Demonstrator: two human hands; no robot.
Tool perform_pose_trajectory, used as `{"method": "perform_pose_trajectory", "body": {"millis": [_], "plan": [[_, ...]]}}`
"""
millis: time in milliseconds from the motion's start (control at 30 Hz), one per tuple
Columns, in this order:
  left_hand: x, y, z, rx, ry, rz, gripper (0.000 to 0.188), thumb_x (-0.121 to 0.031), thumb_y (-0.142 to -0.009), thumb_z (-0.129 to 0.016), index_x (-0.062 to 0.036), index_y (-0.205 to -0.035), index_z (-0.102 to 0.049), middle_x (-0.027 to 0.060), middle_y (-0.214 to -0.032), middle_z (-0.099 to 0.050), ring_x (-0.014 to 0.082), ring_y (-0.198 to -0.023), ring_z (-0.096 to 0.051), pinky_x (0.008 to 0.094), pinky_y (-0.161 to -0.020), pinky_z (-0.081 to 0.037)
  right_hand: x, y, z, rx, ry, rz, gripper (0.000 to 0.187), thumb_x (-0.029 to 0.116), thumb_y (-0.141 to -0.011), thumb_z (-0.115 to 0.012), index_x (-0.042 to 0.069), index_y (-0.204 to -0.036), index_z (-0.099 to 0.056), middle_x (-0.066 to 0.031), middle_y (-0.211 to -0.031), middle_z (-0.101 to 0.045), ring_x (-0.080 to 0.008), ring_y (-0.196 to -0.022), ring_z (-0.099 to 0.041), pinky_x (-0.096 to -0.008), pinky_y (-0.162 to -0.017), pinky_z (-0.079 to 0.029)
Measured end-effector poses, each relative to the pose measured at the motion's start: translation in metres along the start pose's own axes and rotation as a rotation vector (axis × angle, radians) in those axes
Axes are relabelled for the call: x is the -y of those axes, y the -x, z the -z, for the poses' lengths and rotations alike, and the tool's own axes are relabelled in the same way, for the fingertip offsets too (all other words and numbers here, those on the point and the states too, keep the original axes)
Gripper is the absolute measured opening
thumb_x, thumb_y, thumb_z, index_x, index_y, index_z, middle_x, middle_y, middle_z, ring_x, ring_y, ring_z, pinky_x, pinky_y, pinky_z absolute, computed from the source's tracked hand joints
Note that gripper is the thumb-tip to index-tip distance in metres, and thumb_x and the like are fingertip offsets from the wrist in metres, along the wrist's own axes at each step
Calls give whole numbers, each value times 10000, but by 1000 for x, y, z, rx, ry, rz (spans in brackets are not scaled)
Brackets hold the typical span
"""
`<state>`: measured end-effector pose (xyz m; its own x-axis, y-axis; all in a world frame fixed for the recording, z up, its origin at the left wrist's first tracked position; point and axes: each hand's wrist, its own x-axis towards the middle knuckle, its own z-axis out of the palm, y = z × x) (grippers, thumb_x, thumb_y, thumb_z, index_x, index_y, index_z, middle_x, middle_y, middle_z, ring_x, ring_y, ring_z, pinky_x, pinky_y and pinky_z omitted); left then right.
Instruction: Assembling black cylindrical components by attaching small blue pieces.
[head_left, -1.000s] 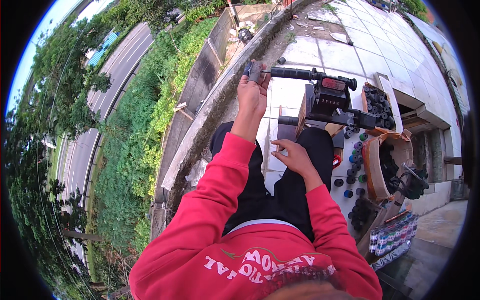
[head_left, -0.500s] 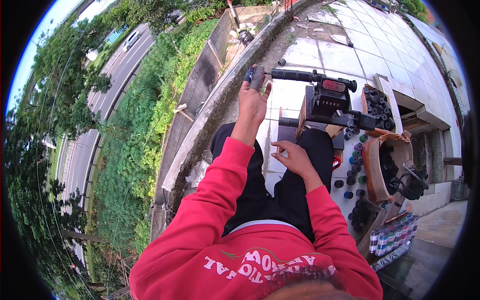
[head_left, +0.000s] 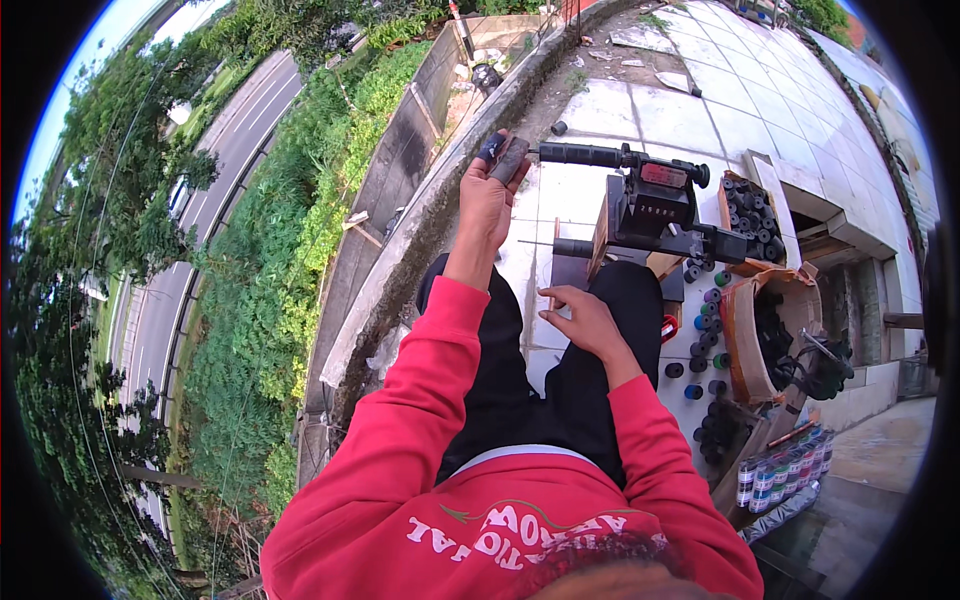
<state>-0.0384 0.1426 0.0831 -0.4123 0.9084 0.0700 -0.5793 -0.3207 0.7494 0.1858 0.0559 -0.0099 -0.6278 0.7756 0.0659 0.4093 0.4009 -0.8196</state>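
My left hand is raised at the far end of a black winding machine, closed around a dark grey oblong block. Something dark blue covers one fingertip of that hand; I cannot tell if it is a wrap. The block sits just left of the machine's black horizontal spindle. Below the spindle runs a second, shorter black shaft with a thin rod sticking out leftward. Over my right thigh rests my right hand, thumb and forefinger apart, with nothing seen in it.
Several small dark spools stand on the white tiles right of my knee. A box of black spools and an open carton are beyond. Packed coloured spools lie lower right. A low concrete wall runs along the left.
My left hand has shifted slightly left with the grey block, which now tilts more. A thin rod now shows left of the lower shaft. My right hand has barely moved.
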Motion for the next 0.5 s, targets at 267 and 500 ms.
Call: {"method": "perform_pose_trajectory", "body": {"millis": [267,500], "plan": [[-8,7,-6,61,31,78,414,44,-1043,-499,-95,-1427,-567,88,-1356,-663,185,-1210,-652,416,-1017,-564,-1,1,1,10,4,-27,385,331,-916,-735,123,-1239,-723,-106,-1167,-727,-307,-954,-707,-403,-860,-558],[-1,-2,-5,9,84,21,520,154,-996,-471,-64,-1465,-528,111,-1362,-648,220,-1179,-665,380,-984,-592,1,-1,-3,9,11,-11,389,327,-916,-734,126,-1249,-718,-107,-1169,-726,-309,-959,-710,-401,-859,-560]]}}
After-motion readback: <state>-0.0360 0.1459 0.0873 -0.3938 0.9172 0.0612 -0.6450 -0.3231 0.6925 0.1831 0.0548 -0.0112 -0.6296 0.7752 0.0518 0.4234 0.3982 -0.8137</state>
